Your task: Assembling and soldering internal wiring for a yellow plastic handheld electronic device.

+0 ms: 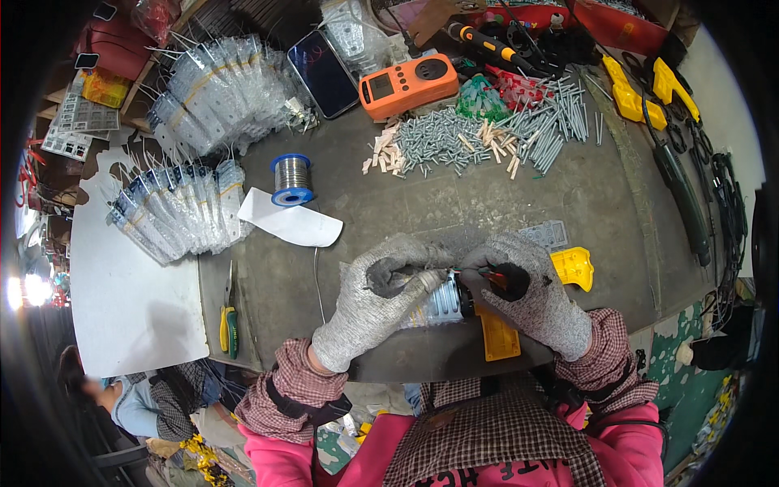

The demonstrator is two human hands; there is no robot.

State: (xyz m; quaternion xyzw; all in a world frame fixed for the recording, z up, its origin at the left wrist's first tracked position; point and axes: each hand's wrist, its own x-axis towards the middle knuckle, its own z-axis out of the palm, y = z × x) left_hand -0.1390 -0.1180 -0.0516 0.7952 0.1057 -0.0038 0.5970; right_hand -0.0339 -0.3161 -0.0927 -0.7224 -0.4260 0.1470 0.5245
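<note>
My left hand (375,286), in a grey knitted glove with worn dark fingertips, is closed in a pinch. Facing it, my right hand (531,284) wears a matching glove and also pinches. Thin wires (461,270) run between the two sets of fingertips, though their ends are hidden. Just beneath lies a silvery ribbed part (442,302) with a black end, partly covered by the left hand. A yellow plastic shell (498,337) sits below the right hand at the table's near edge. Beyond that hand is another yellow shell piece (574,268).
Screws (442,138) and pale plugs are heaped at the back, beside an orange meter (408,85) and a phone (323,75). To the left are a solder spool (290,174), bagged boards (182,207) and pliers (230,321). A black-handled tool (680,199) hangs right.
</note>
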